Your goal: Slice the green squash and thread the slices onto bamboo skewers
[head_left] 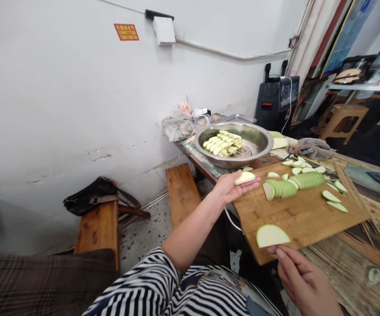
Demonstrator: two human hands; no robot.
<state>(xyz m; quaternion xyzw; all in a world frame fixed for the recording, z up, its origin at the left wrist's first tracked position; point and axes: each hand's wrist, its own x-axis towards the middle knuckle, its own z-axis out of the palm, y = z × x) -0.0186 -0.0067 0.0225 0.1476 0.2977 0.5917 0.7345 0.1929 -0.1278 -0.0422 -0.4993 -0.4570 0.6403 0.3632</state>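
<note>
My left hand [236, 188] is palm up above the cutting board's left edge, holding a half-moon zucchini slice [245, 177] on its fingers. My right hand [303, 274] is closed in a pinch at the near edge of the board. It grips a thin bamboo skewer [258, 205], which carries a larger half-moon zucchini slice [273, 236] close to the fingertips. The skewer's far end points toward my left hand. On the wooden cutting board [252, 215] lie a fanned row of zucchini slices [308, 180] and several loose pieces [336, 206].
Behind the board stands a steel basin [265, 147] with several loaded skewers [222, 144]. Loose bamboo skewers [354, 193] cross the board's right side. A grey cloth [311, 148] lies farther back. Wooden benches [181, 188] stand to the left, one bearing a black bag [94, 195].
</note>
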